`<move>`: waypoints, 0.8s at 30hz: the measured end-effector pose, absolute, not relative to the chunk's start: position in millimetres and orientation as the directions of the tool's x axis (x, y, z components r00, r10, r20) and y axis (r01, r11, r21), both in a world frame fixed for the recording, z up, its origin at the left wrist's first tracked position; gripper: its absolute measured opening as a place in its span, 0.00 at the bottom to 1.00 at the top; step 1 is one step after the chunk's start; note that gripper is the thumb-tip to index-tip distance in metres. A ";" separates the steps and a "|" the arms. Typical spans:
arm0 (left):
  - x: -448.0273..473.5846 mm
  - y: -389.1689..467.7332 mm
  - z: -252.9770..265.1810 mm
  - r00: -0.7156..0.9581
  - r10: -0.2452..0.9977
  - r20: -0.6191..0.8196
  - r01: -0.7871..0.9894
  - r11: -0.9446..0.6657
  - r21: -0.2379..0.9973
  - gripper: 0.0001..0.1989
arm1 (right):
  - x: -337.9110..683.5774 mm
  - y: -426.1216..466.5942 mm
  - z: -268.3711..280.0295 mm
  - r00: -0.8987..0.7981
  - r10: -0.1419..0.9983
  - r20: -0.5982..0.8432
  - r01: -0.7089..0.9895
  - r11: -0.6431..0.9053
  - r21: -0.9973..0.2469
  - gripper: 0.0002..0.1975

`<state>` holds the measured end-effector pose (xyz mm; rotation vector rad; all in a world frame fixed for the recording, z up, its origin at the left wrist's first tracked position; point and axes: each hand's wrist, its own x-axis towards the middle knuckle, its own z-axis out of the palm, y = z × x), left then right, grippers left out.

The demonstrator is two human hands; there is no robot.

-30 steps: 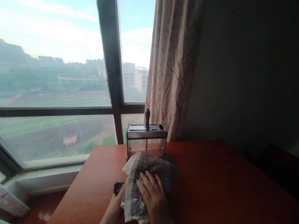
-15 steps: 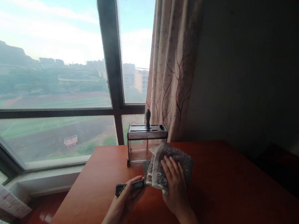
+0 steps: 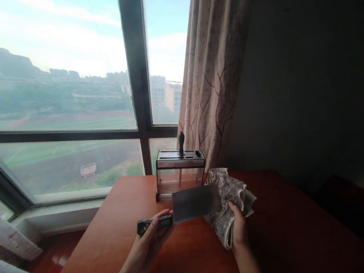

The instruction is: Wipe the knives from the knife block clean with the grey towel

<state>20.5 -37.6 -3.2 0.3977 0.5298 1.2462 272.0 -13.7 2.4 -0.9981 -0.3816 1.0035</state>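
My left hand (image 3: 155,230) is wrapped round the black handle of a cleaver (image 3: 194,204), whose broad grey blade points right, above the table. My right hand (image 3: 239,230) grips a folded grey-and-white towel (image 3: 224,193) by its right side, with the thumb on top and the other fingers hidden. The towel is behind and around the blade's far end; whether it presses on the metal I cannot tell. Just beyond the blade stands a clear-sided knife block (image 3: 181,163) with a metal top, and one black-handled tool (image 3: 181,144) sits upright in it.
The reddish-brown wooden table (image 3: 127,207) spreads under both hands. Behind it hangs a patterned curtain (image 3: 211,72) beside a large window with a dark frame (image 3: 137,67). A dark wall (image 3: 297,99) rises on the right.
My right hand has moved right along the cleaver with the towel, from lying over it to gripping its side. Most of the blade is now uncovered. My left hand has shifted slightly left.
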 end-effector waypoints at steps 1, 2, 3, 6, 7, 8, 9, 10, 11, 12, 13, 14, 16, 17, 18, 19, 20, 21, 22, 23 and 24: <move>19.3 -37.0 -2.3 0.214 0.963 -0.165 -0.788 0.270 0.553 0.13 | 276.4 -15.7 4.7 0.430 0.866 -0.256 -0.641 0.093 -0.762 0.21; 18.2 -36.5 -1.6 0.204 0.964 -0.170 -0.793 0.265 0.548 0.13 | 280.9 -18.2 6.9 0.328 0.888 -0.322 -0.728 0.020 -0.685 0.19; 17.4 -36.0 -1.1 0.197 0.965 -0.175 -0.798 0.261 0.543 0.13 | 285.0 -21.1 8.7 0.240 0.903 -0.357 -0.784 -0.037 -0.620 0.18; 16.2 -34.3 -1.9 0.183 0.963 -0.196 -0.810 0.261 0.525 0.12 | 290.4 -30.2 10.1 0.074 0.928 -0.366 -0.852 -0.131 -0.506 0.16; 16.4 -33.7 -2.9 0.179 0.963 -0.203 -0.814 0.261 0.519 0.12 | 289.0 -32.9 8.7 0.039 0.932 -0.360 -0.857 -0.154 -0.492 0.16; 16.9 -33.1 -3.9 0.171 0.963 -0.209 -0.819 0.257 0.514 0.11 | 286.1 -35.4 6.7 0.012 0.936 -0.352 -0.856 -0.173 -0.488 0.17; 17.7 -32.6 -4.8 0.159 0.963 -0.215 -0.822 0.250 0.511 0.11 | 281.8 -37.7 4.1 -0.007 0.939 -0.343 -0.850 -0.186 -0.493 0.17; 18.8 -32.2 -5.5 0.146 0.964 -0.221 -0.824 0.242 0.512 0.10 | 276.6 -39.6 1.3 -0.014 0.943 -0.333 -0.843 -0.190 -0.504 0.18; 20.1 -32.0 -5.7 0.128 0.966 -0.225 -0.823 0.230 0.519 0.10 | 270.8 -41.2 -1.3 -0.017 0.946 -0.324 -0.835 -0.192 -0.516 0.18; 21.6 -32.1 -5.5 0.106 0.968 -0.227 -0.819 0.214 0.532 0.10 | 265.1 -42.5 -3.5 -0.014 0.948 -0.316 -0.829 -0.188 -0.527 0.19; 23.0 -32.5 -5.0 0.080 0.970 -0.229 -0.811 0.197 0.551 0.10 | 259.8 -43.4 -5.2 -0.010 0.950 -0.312 -0.825 -0.184 -0.534 0.20; 24.4 -33.1 -4.2 0.057 0.972 -0.229 -0.795 0.184 0.578 0.10 | 255.2 -43.8 -6.2 -0.007 0.951 -0.308 -0.824 -0.180 -0.537 0.20; 26.7 -34.8 -2.4 0.026 0.973 -0.229 -0.735 0.174 0.655 0.13 | 249.1 -43.3 -6.6 0.002 0.955 -0.296 -0.824 -0.166 -0.541 0.21; 27.5 -35.8 -1.6 0.022 0.974 -0.227 -0.693 0.179 0.698 0.15 | 247.5 -42.4 -6.3 0.007 0.957 -0.289 -0.826 -0.158 -0.542 0.22; 28.2 -36.9 -0.9 0.029 0.974 -0.223 -0.648 0.188 0.738 0.18 | 246.7 -41.4 -5.8 0.015 0.959 -0.282 -0.828 -0.146 -0.541 0.22; 28.8 -37.9 -0.5 0.043 0.975 -0.217 -0.606 0.198 0.770 0.20 | 246.5 -40.2 -5.2 0.026 0.960 -0.278 -0.833 -0.133 -0.537 0.22; 29.4 -38.9 -0.2 0.060 0.976 -0.210 -0.575 0.205 0.792 0.22 | 246.6 -39.1 -4.6 0.037 0.961 -0.276 -0.840 -0.120 -0.529 0.22; 30.2 -39.8 0.0 0.075 0.976 -0.204 -0.558 0.210 0.802 0.24 | 247.0 -38.1 -4.0 0.045 0.960 -0.276 -0.847 -0.110 -0.520 0.22; 30.9 -40.7 0.0 0.088 0.976 -0.201 -0.554 0.215 0.804 0.25 | 247.4 -37.3 -3.4 0.053 0.959 -0.278 -0.853 -0.101 -0.511 0.22; 31.7 -41.5 -0.1 0.097 0.975 -0.201 -0.559 0.220 0.799 0.25 | 247.8 -36.6 -2.7 0.059 0.959 -0.278 -0.858 -0.094 -0.504 0.22; 32.5 -42.1 -0.2 0.101 0.974 -0.203 -0.568 0.224 0.792 0.24 | 248.2 -36.2 -2.0 0.064 0.959 -0.277 -0.863 -0.086 -0.498 0.21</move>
